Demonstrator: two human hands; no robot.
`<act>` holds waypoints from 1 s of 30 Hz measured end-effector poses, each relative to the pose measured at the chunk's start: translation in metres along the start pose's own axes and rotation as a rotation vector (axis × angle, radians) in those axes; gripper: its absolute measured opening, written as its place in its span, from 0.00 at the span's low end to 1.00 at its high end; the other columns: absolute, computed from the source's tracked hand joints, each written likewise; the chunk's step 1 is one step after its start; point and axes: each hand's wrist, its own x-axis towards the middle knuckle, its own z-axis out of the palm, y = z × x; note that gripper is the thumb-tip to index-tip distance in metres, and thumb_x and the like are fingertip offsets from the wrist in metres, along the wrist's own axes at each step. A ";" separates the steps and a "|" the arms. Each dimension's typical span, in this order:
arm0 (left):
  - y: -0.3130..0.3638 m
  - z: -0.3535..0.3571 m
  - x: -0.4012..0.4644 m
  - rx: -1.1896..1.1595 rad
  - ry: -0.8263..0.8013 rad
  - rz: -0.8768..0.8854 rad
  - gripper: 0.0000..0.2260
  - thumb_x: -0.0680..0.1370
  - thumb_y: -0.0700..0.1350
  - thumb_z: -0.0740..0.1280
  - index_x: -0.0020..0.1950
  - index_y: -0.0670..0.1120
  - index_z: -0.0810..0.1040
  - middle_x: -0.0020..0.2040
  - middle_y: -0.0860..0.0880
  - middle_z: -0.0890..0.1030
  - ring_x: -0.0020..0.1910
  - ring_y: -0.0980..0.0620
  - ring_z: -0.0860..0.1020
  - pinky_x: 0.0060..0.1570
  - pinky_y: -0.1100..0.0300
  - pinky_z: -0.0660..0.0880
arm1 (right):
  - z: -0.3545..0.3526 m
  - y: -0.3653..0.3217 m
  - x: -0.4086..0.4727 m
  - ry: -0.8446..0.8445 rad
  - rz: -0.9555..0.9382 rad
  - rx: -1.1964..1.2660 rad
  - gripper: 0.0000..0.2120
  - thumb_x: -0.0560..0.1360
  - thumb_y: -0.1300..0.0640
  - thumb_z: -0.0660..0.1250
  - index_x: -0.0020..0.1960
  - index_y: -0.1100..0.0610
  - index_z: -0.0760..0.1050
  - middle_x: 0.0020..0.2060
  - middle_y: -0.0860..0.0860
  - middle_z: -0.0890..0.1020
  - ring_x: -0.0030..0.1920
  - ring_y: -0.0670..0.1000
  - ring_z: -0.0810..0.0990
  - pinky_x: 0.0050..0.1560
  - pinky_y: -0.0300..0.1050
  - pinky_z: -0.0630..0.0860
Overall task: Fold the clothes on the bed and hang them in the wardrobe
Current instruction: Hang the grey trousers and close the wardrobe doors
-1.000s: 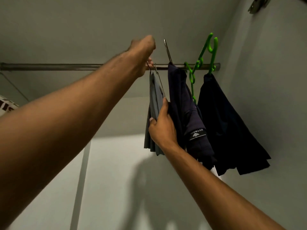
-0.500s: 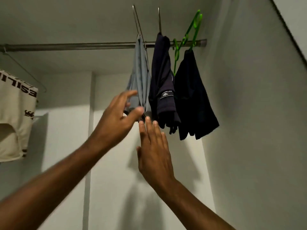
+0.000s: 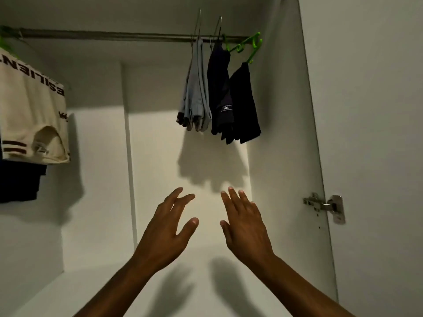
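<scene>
Below the grey garment [image 3: 196, 88] hanging on the wardrobe rail [image 3: 103, 35], left hand [image 3: 164, 234] and right hand [image 3: 246, 227] are spread open, empty.

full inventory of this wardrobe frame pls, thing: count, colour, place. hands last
rail: 1, grey metal, across the top of the wardrobe
wire hangers: 2, metal, right part of the rail
green hangers: 2 at right end of the rail, tilted; a green bit also shows at far left
grey garment: 1, light grey-blue, folded, on the left wire hanger
dark garments: 2, navy or black, to the right of the grey one; nearer one bears a small white logo
cream garment: 1, cream with dark lettering and stripes, far left
dark cloth: 1, below the cream one
hinge: 1, metal, right side panel
left hand: open, empty, low centre
right hand: open, empty, beside it
</scene>
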 end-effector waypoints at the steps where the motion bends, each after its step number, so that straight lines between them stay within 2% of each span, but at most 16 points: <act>1: 0.005 0.000 -0.013 0.003 -0.028 -0.017 0.31 0.73 0.71 0.51 0.74 0.63 0.64 0.78 0.65 0.54 0.74 0.63 0.58 0.66 0.61 0.63 | -0.009 0.001 -0.013 -0.018 0.012 -0.012 0.38 0.69 0.53 0.78 0.74 0.57 0.66 0.72 0.56 0.72 0.71 0.61 0.72 0.63 0.57 0.73; 4: 0.022 0.000 -0.043 0.036 -0.120 -0.037 0.32 0.72 0.71 0.50 0.75 0.62 0.64 0.79 0.64 0.54 0.75 0.62 0.58 0.66 0.63 0.62 | -0.037 0.006 -0.049 -0.048 0.031 -0.049 0.37 0.68 0.52 0.78 0.73 0.57 0.68 0.71 0.56 0.73 0.69 0.60 0.73 0.62 0.57 0.74; 12: 0.106 0.024 -0.089 0.050 -0.262 0.000 0.31 0.74 0.67 0.50 0.77 0.60 0.62 0.80 0.61 0.54 0.77 0.58 0.57 0.71 0.54 0.65 | -0.110 0.044 -0.119 -0.043 0.110 -0.088 0.32 0.71 0.52 0.76 0.72 0.56 0.71 0.70 0.57 0.74 0.69 0.62 0.73 0.65 0.58 0.66; 16: 0.162 0.050 -0.109 0.048 -0.355 0.005 0.30 0.76 0.65 0.52 0.78 0.59 0.60 0.81 0.59 0.52 0.78 0.56 0.55 0.73 0.50 0.63 | -0.160 0.069 -0.154 -0.015 0.166 -0.073 0.26 0.75 0.49 0.66 0.71 0.55 0.72 0.69 0.57 0.75 0.69 0.62 0.74 0.65 0.60 0.65; 20: 0.225 0.079 -0.129 0.035 -0.434 0.008 0.31 0.76 0.66 0.50 0.79 0.59 0.58 0.81 0.57 0.52 0.79 0.54 0.54 0.75 0.48 0.60 | -0.217 0.091 -0.196 0.043 0.211 -0.076 0.23 0.75 0.47 0.64 0.67 0.54 0.75 0.66 0.57 0.78 0.66 0.62 0.76 0.64 0.63 0.67; 23: 0.272 0.101 -0.149 -0.022 -0.474 0.016 0.31 0.76 0.63 0.52 0.79 0.58 0.57 0.81 0.56 0.53 0.79 0.53 0.54 0.77 0.49 0.58 | -0.258 0.103 -0.230 0.052 0.251 -0.059 0.22 0.80 0.45 0.55 0.66 0.54 0.76 0.66 0.56 0.78 0.67 0.62 0.76 0.64 0.65 0.70; 27: 0.315 0.131 -0.187 -0.101 -0.515 0.007 0.29 0.78 0.62 0.53 0.79 0.57 0.58 0.81 0.55 0.54 0.79 0.54 0.54 0.76 0.50 0.57 | -0.293 0.106 -0.291 0.015 0.359 0.018 0.18 0.76 0.53 0.65 0.66 0.52 0.74 0.63 0.54 0.80 0.65 0.59 0.77 0.62 0.55 0.69; 30: 0.332 0.156 -0.235 -0.142 -0.579 -0.045 0.28 0.80 0.60 0.56 0.79 0.57 0.58 0.81 0.54 0.55 0.79 0.53 0.54 0.77 0.50 0.58 | -0.303 0.104 -0.356 -0.192 0.550 0.135 0.16 0.80 0.55 0.65 0.68 0.49 0.74 0.64 0.51 0.79 0.65 0.55 0.76 0.62 0.49 0.68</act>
